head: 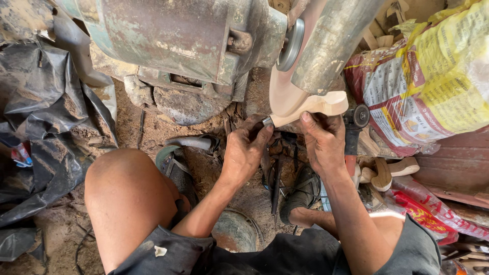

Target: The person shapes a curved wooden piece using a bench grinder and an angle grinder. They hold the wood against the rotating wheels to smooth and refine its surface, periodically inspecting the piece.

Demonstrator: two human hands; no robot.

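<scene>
Seated low, knees bare, dark shorts at the near edge, a sandalled foot (300,196) just short of the hands. Dirt and scrap underfoot.

Nearer than the disc (285,99) and a little to its left: left hand (243,153), fingers curled shut, pinching the narrow end of the wooden piece (318,106) where a small metal tip shows. Nearer than the disc and to its right: right hand (323,140), closed over the underside of the same piece, thumb pressed up against its lower edge. Both grips firm, no slack visible.

Wooden piece — pale, curved, thicker at its right end — held level and laid against the lower face of the disc, touching it. Surface already smooth and rounded along the top and right end; judged well shaped, with the edge at the disc being worked at this moment. How much stock remains to take off: cannot tell, the contact side being hidden.

Right of the disc and lower, on the ground: more pale carved pieces (389,170) of like form, lying loose, and a small angle grinder (356,119) just behind the right hand.

Beyond the disc: grey pipe (333,43) slanting across its front, and left of the disc the worn green motor housing (173,38). Far right of the disc — printed sacks (433,76), stacked. Far left, black plastic sheet (46,117), crumpled.
</scene>
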